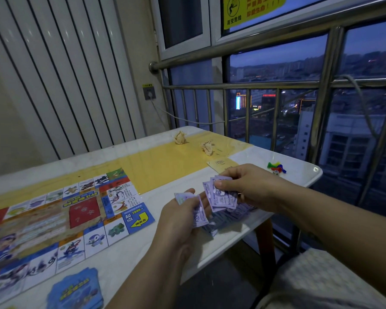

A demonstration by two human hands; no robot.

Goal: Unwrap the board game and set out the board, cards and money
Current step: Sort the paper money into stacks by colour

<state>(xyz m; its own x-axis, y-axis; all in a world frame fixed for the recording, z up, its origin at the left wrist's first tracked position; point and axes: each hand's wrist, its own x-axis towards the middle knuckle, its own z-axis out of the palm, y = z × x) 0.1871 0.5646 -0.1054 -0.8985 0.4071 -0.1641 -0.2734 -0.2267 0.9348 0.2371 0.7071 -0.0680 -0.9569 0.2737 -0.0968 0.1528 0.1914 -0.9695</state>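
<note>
Both hands are pinching thin purple paper notes over the glossy table's point(125, 262) right edge: left hand point(183, 216) gripping a few notes point(198, 216), right hand point(250, 186) fanning several more notes point(221, 198); flat printed board point(60, 217) lying leftward.

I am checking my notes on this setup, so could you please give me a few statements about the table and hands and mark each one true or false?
1. The board lies unfolded on the table. True.
2. Both hands hold purple notes. True: the left hand and the right hand each grip some, above a pile of notes.
3. The blue cards sit on top of the board. False: the stack lies on the table, nearer than the board.
4. Two crumpled wrappers lie at the far side. True.
5. The die is in the right hand. False: it rests by the coloured pieces near the far right corner.
</note>
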